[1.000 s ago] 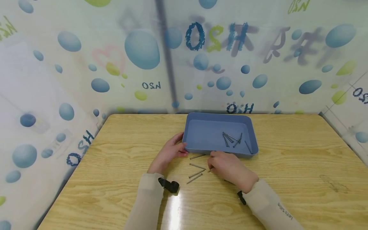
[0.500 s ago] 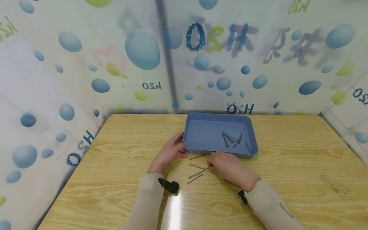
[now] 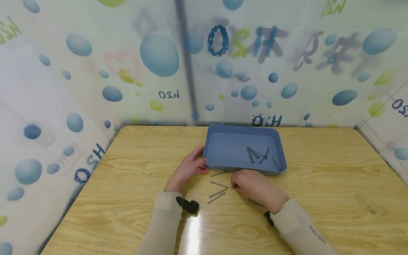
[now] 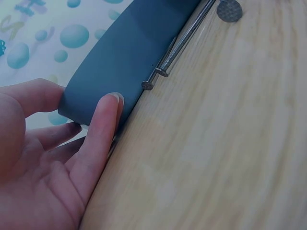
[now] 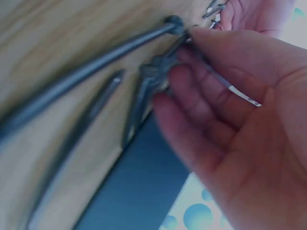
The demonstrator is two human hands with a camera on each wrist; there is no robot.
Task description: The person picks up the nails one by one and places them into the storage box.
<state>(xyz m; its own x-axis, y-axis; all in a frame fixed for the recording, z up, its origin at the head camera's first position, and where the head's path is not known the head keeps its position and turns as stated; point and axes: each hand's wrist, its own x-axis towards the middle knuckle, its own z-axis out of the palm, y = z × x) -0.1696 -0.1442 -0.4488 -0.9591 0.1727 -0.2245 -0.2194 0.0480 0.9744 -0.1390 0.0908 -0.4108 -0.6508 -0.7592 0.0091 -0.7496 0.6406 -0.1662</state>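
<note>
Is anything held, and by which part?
The left hand holds the tray by its near left corner. The right hand seemingly pinches a nail, by which part is unclear.

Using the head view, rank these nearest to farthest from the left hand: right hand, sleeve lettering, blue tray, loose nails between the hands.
1. Blue tray, touched by the left hand.
2. Loose nails, between the hands.
3. Right hand, just beyond those nails.
4. Sleeve lettering, farthest right.
</note>
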